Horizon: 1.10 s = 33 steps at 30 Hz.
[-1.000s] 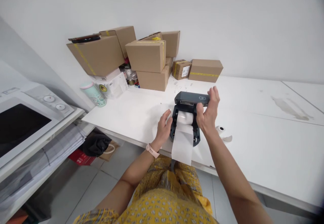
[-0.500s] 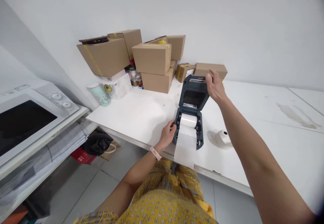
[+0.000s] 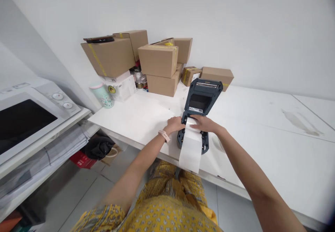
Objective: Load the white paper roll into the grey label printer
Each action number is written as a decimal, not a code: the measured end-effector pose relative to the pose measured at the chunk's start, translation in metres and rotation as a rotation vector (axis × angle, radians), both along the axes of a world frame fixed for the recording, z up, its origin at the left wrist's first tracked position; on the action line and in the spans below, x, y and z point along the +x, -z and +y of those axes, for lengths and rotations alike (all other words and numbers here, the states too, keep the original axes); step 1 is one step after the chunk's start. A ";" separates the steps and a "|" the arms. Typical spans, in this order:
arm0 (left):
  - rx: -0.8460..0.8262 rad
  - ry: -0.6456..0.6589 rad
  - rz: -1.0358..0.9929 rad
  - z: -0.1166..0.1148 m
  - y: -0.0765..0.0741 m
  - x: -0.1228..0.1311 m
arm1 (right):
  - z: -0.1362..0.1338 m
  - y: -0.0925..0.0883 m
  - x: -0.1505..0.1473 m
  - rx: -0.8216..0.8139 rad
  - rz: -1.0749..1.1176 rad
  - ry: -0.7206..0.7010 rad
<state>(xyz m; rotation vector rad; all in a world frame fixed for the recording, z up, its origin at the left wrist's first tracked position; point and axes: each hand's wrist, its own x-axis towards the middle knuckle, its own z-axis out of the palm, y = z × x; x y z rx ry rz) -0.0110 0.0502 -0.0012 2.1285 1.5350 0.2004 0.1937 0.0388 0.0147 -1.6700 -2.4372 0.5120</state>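
Observation:
A dark label printer point(image 3: 203, 91) stands on the table with its lid tipped up. In its bay lies a white label roll point(image 3: 190, 122), partly covered by fingers. From the roll a strip of white labels point(image 3: 191, 151) runs toward me and hangs past the table's front edge. My right hand point(image 3: 205, 123) reaches in from the right, its fingers closed over the roll. At the bay's left wall, my left hand point(image 3: 176, 124) grips the printer's side, wearing a pink wristband. Behind my right forearm, a white object point(image 3: 217, 144) is mostly hidden.
Cardboard boxes point(image 3: 157, 60) are stacked along the wall, beside a white box point(image 3: 124, 89) and a mint tumbler point(image 3: 104, 95). A microwave point(image 3: 26, 113) stands on a shelf at the left. The white table point(image 3: 261, 137) extends to the right.
My right hand has let go of the raised lid and come down onto the label roll. My left hand has slid forward along the printer's side. The lid stays up.

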 end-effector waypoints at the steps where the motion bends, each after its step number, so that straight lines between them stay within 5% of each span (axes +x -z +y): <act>1: -0.025 0.037 0.012 0.004 -0.002 0.001 | 0.004 0.002 0.000 -0.027 -0.019 -0.006; 9: -0.108 0.105 -0.016 0.008 -0.004 0.000 | 0.021 0.003 -0.018 -0.157 -0.122 -0.001; 13: -0.112 0.105 -0.043 0.009 -0.001 -0.001 | 0.020 -0.011 -0.014 -0.175 -0.058 -0.062; 19: -0.082 0.097 -0.053 0.011 0.005 -0.002 | -0.020 -0.060 0.037 -0.133 0.388 -0.182; 22: -0.089 0.092 -0.107 0.010 0.006 -0.003 | -0.042 -0.069 0.075 -0.062 0.527 -0.053; 28: -0.097 0.091 -0.160 0.007 0.005 -0.003 | -0.036 -0.028 0.121 0.018 0.698 0.353; 33: -0.110 0.078 -0.131 0.009 0.007 -0.003 | -0.010 0.021 0.126 0.086 0.616 0.455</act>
